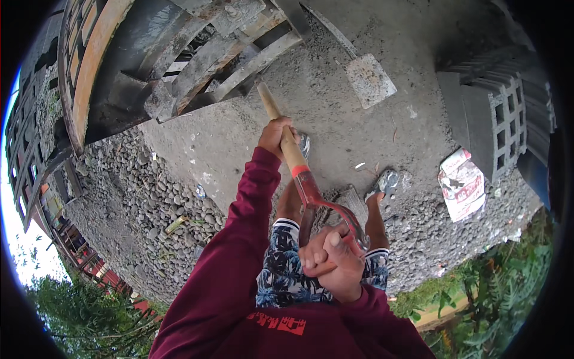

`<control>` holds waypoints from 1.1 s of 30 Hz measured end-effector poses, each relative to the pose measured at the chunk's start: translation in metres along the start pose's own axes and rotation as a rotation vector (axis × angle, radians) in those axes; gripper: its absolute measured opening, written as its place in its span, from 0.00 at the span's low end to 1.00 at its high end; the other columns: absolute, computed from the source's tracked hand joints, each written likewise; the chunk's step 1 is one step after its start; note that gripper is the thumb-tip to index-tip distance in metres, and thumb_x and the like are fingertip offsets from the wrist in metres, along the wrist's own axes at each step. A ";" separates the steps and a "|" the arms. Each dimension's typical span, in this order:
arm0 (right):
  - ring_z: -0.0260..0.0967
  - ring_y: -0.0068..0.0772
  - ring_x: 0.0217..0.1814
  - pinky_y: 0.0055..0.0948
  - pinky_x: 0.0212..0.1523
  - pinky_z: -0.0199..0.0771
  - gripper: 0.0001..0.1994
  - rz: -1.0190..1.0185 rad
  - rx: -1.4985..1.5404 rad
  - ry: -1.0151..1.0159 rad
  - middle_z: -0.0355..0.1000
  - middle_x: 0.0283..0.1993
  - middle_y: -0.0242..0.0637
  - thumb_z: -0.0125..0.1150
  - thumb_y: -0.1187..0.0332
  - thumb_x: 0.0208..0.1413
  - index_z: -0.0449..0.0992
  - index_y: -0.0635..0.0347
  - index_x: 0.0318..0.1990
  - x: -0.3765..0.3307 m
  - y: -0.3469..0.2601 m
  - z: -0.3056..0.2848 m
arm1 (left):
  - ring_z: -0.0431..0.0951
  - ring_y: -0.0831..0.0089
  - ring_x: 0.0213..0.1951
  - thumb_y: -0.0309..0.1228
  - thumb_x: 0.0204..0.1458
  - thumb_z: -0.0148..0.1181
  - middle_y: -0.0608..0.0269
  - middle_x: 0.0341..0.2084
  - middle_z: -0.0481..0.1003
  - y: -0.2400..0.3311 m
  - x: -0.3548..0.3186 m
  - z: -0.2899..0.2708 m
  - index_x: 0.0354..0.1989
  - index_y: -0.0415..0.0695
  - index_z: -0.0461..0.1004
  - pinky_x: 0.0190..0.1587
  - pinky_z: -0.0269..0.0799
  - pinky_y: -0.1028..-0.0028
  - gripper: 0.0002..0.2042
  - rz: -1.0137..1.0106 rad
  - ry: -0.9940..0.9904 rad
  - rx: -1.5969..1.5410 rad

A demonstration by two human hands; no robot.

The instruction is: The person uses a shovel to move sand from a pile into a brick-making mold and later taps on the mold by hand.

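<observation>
I hold a long-handled tool, apparently a shovel (293,157), with a pale wooden shaft and a red forked metal D-grip. My left hand (277,136) is wrapped round the shaft, well ahead of my body. Closer in, before my shorts, my right hand (335,258) is closed on the grip. From there the shaft points away and slightly left, its far end near a metal frame (257,63). No blade can be made out at that end. My two feet stand on grey ground below the tool, and a flat grey piece (351,206) lies between them.
A cement-crusted square plate (371,81) lies ahead, with a long strip running from it. Hollow blocks (508,122) are stacked at right, near a torn white and red sack (461,185). Loose stones (161,197) cover the left. A curved rusty rim (98,66) rises at far left.
</observation>
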State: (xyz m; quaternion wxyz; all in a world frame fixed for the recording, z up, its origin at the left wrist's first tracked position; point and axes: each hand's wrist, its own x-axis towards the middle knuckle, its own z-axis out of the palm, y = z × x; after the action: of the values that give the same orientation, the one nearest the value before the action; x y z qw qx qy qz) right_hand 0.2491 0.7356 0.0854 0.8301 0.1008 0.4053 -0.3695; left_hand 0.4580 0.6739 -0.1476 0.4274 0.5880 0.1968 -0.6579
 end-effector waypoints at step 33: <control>0.64 0.25 0.24 0.25 0.23 0.64 0.09 -0.250 -0.186 -0.062 0.69 0.28 0.36 0.58 0.66 0.57 0.69 0.61 0.31 0.099 0.077 -0.175 | 0.69 0.66 0.16 0.33 0.45 0.61 0.62 0.18 0.68 -0.031 0.105 -0.040 0.33 0.44 0.67 0.21 0.69 0.67 0.11 0.063 0.066 0.449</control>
State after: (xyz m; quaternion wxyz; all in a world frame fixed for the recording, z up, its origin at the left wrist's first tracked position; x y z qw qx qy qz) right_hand 0.2370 0.8191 -0.1129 0.7955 -0.0392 0.4211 -0.4340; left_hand 0.4636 0.6868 -0.2636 0.2993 0.6956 0.0410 -0.6519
